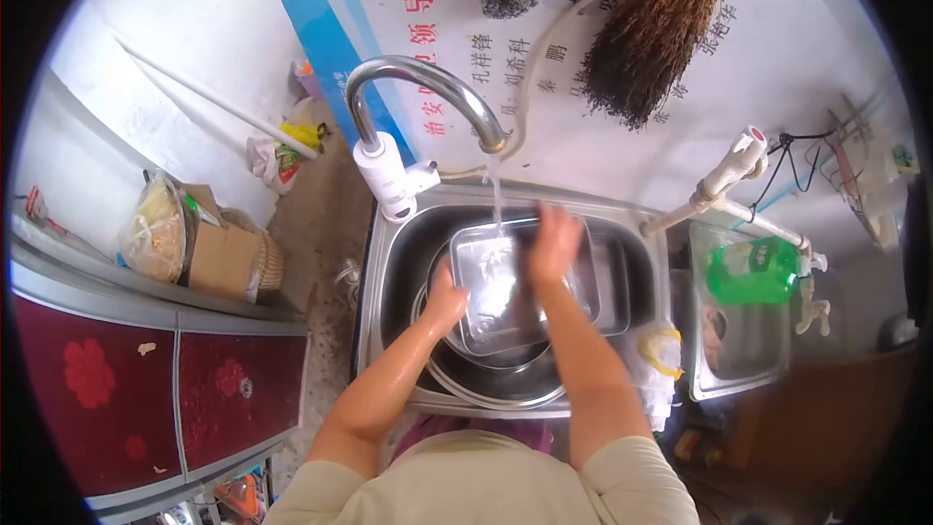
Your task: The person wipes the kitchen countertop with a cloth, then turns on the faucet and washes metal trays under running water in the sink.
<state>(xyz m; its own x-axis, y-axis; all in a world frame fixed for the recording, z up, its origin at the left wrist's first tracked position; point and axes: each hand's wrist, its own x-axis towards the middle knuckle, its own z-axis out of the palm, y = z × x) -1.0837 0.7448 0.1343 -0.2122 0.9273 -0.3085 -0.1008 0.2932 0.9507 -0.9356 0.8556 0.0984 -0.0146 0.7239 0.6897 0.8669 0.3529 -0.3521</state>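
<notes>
Water runs from the curved chrome faucet (428,73) onto a clear rectangular container (486,301) held over the steel sink (389,233). My left hand (447,301) grips the container's left edge, its fingers wrapped round the rim. At the container's upper right is my right hand (556,245), smeared by motion; its fingers cannot be made out clearly. Beneath the container sit round metal basins (496,391). Another rectangular tray (610,282) lies on the right side of the sink.
A white cloth or bag (658,369) hangs at the sink's right rim. Further right, a white pipe with a valve (719,180) rises beside a second sink (748,360) with a green bottle (753,270). A brush (661,34) hangs above. Dark red cabinets (233,389) stand left.
</notes>
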